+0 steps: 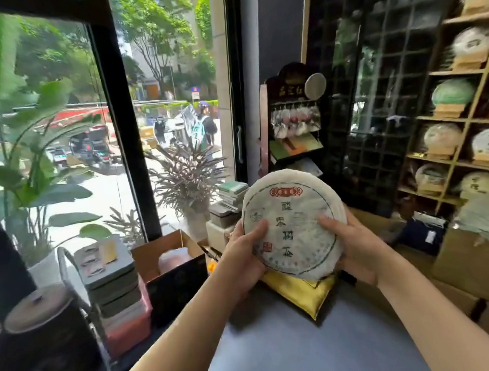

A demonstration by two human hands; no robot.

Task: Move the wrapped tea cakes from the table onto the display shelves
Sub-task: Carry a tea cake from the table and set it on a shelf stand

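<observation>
Tea cake [294, 225] upright between both hands, left fingers [256, 230] and right fingers [330, 222] curled round its edges

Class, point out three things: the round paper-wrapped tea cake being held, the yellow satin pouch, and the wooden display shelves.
Round paper-wrapped tea cake [292, 225], head view, printed face centre.
Yellow satin pouch [301, 295], head view, middle of fabric.
Wooden display shelves [454, 20], head view, upper shelf board.
</observation>
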